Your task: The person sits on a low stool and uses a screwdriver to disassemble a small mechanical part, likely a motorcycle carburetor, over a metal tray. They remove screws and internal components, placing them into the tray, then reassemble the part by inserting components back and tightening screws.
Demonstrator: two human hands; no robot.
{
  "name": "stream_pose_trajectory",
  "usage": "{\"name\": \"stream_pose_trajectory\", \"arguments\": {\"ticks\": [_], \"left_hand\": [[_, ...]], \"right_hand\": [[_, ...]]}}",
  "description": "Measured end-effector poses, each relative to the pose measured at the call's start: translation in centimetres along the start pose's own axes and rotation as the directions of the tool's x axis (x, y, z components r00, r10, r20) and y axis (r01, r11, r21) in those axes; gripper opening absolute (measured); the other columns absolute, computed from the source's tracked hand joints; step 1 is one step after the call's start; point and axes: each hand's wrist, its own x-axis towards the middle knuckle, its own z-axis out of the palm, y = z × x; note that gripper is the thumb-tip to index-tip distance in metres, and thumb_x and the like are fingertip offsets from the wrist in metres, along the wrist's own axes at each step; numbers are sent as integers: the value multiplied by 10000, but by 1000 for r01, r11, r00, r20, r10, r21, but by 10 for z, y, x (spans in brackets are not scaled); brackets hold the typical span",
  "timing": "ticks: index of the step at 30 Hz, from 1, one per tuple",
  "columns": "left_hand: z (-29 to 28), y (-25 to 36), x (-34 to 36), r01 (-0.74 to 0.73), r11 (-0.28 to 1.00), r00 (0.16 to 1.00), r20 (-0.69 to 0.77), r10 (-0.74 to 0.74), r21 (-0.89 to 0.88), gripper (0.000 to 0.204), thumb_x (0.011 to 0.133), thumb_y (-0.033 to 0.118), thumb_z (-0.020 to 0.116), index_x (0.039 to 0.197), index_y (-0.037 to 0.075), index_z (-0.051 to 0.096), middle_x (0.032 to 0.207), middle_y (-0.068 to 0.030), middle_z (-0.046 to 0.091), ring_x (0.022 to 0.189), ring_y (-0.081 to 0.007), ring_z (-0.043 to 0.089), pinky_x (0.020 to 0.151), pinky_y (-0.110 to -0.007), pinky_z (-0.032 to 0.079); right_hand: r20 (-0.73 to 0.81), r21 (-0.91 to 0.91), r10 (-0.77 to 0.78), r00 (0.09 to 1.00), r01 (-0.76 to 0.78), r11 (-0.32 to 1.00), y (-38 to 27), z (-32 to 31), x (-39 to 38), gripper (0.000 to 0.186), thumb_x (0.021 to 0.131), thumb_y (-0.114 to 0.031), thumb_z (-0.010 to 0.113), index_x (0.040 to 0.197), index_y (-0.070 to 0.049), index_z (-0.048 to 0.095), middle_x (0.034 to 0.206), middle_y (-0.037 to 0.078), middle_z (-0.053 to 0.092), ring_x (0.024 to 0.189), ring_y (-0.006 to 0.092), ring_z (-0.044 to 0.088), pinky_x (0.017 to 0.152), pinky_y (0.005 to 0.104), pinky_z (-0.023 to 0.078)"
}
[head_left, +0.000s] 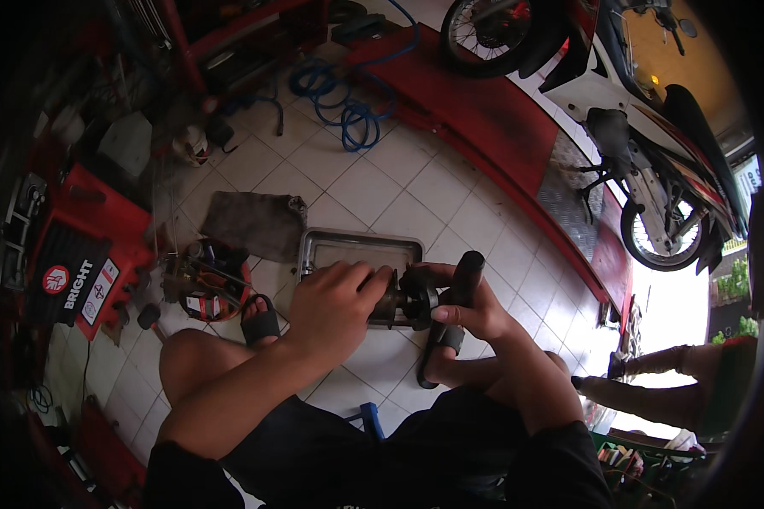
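My left hand [338,307] is closed on a dark metal part [392,303] with round, flanged sections, held in front of me over the tray. My right hand [474,310] wraps a black cylinder-shaped piece [469,273], its thumb against the dark disc end [420,297] of the part. Whether the cylinder and the part are joined cannot be made out; fingers hide much of both. Beneath my hands a rectangular metal tray [361,238] sits on the floor, partly covered by them.
A grey cloth [255,225] and a container of tools [216,284] lie left of the tray. Farther off are coiled blue hose [348,110] and a red lift platform [475,127]. A motorcycle [637,170] stands right; a red tool case [102,220] is left. Another person's limbs [654,386] show at right.
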Motion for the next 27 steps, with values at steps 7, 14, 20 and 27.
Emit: {"name": "stream_pose_trajectory", "arguments": {"ticks": [7,14,20,27], "left_hand": [[-6,-3,-2,20,994,998,49,-26,110,464,685,41,684,1149,53,681,927,-34,619,802,-205,643,674,-332,547],[-8,-7,-4,89,996,996,6,-88,-19,550,620,36,758,1164,65,679,1008,-40,647,860,-235,670,696,-357,560],[-6,-5,-5,148,981,989,30,-146,-121,615,574,70,841,1163,43,663,1063,-85,654,949,-279,685,768,-388,575],[1,-5,-3,164,980,986,38,-161,-117,641,545,98,871,1155,52,680,1072,-84,682,896,-314,700,740,-397,576]], "right_hand": [[-96,-429,-131,987,77,900,-4,18,6,701,742,-147,884,1367,-21,590,1081,132,711,988,193,674,904,331,511],[-121,-585,-288,950,166,794,-18,31,8,707,724,-157,893,1352,-13,601,1039,139,722,928,190,691,877,304,520],[-132,-375,-151,980,92,923,-24,28,1,654,772,-158,877,1347,-11,601,1044,91,717,942,146,665,885,298,513],[-44,-117,-54,998,48,992,-12,12,-2,640,839,-163,831,1396,-20,552,1190,122,667,1089,199,611,928,343,492]]}}
